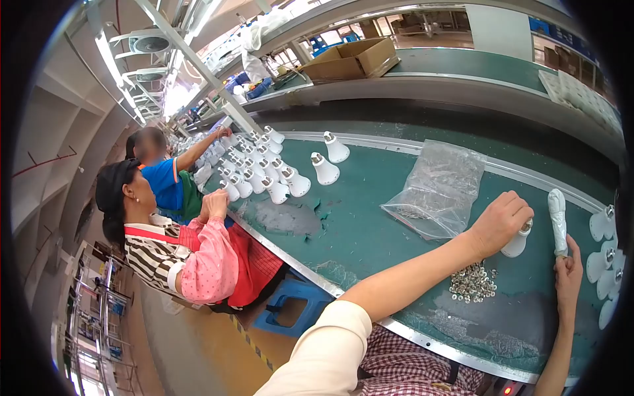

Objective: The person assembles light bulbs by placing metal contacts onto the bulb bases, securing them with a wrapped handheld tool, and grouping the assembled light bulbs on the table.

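My left hand (503, 223) reaches across the bench, its fingers closed round the top of a white bulb housing (515, 247) that stands upright. Whether a small part is pinched there too is hidden by the fingers. My right hand (568, 272) grips the lower end of a tool with a long part wrapped in white (558, 214), held upright. Just below the left hand lies a pile of small metal rings or caps (473, 282). Beyond the left forearm is a clear plastic bag (439, 188) with small metal pieces inside.
Several white bulb housings (601, 264) stand at the right edge. Two more (325, 169) and a large cluster (264, 168) stand farther left. Two co-workers (191, 244) sit along the green bench (370, 231). A cardboard box (350, 61) sits on the shelf behind; a blue stool (290, 307) is below.
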Demonstrator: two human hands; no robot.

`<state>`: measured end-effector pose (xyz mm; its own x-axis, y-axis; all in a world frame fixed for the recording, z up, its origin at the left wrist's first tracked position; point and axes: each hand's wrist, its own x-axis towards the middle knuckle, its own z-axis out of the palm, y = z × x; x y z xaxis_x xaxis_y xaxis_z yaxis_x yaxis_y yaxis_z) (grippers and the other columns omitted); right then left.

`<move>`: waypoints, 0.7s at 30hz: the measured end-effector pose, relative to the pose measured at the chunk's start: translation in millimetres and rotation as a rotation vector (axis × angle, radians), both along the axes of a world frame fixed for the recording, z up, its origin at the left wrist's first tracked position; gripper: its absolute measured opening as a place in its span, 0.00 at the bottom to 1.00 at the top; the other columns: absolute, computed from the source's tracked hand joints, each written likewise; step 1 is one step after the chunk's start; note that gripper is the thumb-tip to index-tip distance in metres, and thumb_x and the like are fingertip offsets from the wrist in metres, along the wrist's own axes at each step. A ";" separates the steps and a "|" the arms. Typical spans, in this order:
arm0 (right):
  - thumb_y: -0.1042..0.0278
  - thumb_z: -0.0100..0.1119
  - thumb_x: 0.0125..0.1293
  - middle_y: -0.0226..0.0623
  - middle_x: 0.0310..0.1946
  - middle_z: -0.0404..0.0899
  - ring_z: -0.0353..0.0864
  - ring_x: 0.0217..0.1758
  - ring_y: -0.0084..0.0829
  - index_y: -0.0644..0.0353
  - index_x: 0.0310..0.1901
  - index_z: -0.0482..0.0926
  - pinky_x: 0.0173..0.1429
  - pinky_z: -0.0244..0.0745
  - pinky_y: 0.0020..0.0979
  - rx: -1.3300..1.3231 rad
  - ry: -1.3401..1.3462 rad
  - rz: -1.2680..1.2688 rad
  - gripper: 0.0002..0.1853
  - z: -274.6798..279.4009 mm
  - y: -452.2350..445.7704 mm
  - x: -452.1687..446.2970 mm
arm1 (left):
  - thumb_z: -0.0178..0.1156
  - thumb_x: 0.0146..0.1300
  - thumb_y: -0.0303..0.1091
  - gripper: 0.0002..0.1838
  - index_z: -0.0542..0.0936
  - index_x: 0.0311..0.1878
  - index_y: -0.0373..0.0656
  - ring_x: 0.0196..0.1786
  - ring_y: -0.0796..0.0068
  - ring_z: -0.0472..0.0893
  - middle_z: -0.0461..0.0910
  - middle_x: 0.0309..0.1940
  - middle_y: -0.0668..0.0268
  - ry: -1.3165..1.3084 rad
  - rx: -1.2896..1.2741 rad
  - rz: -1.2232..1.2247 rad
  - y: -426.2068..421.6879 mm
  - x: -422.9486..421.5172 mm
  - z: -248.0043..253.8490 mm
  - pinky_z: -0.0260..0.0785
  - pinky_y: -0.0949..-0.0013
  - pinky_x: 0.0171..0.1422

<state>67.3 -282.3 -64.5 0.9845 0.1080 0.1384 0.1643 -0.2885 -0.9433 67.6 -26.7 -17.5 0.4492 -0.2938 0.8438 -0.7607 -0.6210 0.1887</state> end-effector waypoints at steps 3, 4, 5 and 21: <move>0.74 0.49 0.61 0.20 0.20 0.59 0.54 0.21 0.11 0.56 0.61 0.65 0.24 0.46 0.15 0.004 0.003 -0.013 0.24 0.3 0.1 2.5 | 0.56 0.44 0.24 0.10 0.73 0.33 0.39 0.36 0.65 0.73 0.73 0.30 0.63 -0.022 0.008 0.003 -0.6 2.6 0.5 0.67 0.67 0.42; 0.73 0.49 0.61 0.20 0.20 0.59 0.54 0.21 0.11 0.56 0.61 0.65 0.24 0.46 0.15 -0.002 0.010 -0.016 0.24 1.7 1.1 2.5 | 0.56 0.44 0.24 0.10 0.73 0.33 0.39 0.36 0.65 0.73 0.73 0.30 0.63 -0.029 0.017 0.006 -0.8 3.3 0.5 0.67 0.67 0.42; 0.73 0.49 0.61 0.20 0.20 0.60 0.54 0.21 0.11 0.56 0.61 0.65 0.23 0.46 0.15 -0.007 0.017 -0.020 0.24 2.6 1.9 2.6 | 0.56 0.44 0.24 0.10 0.73 0.33 0.39 0.36 0.65 0.73 0.73 0.30 0.63 -0.030 0.015 0.007 -0.3 3.8 0.3 0.67 0.67 0.42; 0.73 0.55 0.58 0.28 0.18 0.70 0.65 0.22 0.17 0.57 0.57 0.67 0.31 0.63 0.21 -0.032 -0.048 0.003 0.23 10.3 3.4 -2.0 | 0.58 0.60 0.28 0.06 0.80 0.36 0.36 0.39 0.76 0.77 0.80 0.36 0.63 0.616 -0.430 -0.108 -3.4 -5.7 2.4 0.68 0.74 0.45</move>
<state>65.2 -278.9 -54.3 0.9765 0.1158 0.1819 0.2099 -0.3181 -0.9245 62.0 -30.1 -15.1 0.8637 -0.0644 0.5000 -0.4919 -0.3246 0.8079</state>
